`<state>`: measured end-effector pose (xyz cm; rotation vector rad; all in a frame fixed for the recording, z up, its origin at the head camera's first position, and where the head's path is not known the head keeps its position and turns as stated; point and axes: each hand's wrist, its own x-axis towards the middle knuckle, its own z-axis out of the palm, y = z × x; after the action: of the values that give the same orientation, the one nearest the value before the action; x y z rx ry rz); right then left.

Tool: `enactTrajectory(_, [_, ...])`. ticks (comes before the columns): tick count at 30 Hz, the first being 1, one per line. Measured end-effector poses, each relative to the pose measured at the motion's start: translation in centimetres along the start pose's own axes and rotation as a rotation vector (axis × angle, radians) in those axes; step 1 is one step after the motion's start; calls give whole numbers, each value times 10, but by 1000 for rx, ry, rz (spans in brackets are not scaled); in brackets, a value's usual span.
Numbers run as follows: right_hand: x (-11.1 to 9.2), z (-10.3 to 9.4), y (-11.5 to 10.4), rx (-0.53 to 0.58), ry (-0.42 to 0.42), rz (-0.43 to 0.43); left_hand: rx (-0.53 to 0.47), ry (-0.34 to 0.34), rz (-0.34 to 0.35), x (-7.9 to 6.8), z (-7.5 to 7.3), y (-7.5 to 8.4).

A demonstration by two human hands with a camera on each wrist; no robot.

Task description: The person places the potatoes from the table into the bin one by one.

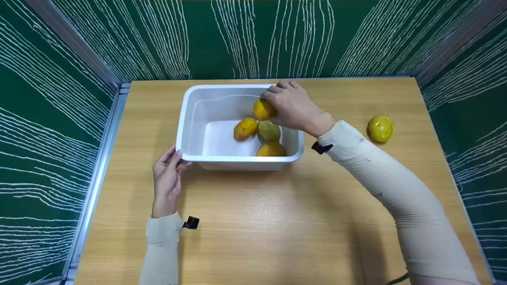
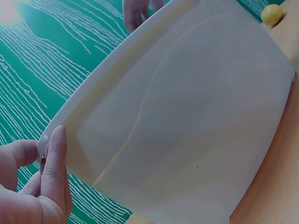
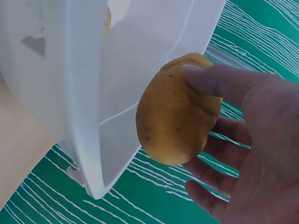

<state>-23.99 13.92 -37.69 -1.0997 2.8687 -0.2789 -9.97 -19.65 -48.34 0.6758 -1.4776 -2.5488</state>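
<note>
A white plastic tub (image 1: 237, 159) stands on the table, and my left hand (image 1: 168, 174) pinches its rim at the near left corner. In the left wrist view the thumb and fingers of the left hand (image 2: 44, 179) lie on either side of that rim. My right hand (image 1: 295, 105) holds a yellow-brown potato (image 3: 175, 114) over the tub's right side. Its thumb presses on top, with the fingers around the far side. Below it in the tub lie an orange-yellow lumpy piece (image 1: 245, 128), a green round piece (image 1: 269, 131) and a yellow piece (image 1: 271, 149).
A yellow-green round piece with small dark spots (image 1: 380, 128) lies on the wooden table (image 1: 253, 221), right of the tub. Green panels with white wavy lines (image 1: 277, 39) enclose the back and both sides. A metal frame edge (image 1: 99, 166) runs along the left.
</note>
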Motion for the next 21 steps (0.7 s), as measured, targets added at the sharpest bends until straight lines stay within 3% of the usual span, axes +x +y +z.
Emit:
enactTrajectory(9, [12, 8, -10, 9, -87, -13, 14, 17, -12, 0, 0, 0])
enactTrajectory(21, [28, 11, -20, 5, -137, -19, 14, 20, -17, 0, 1, 1])
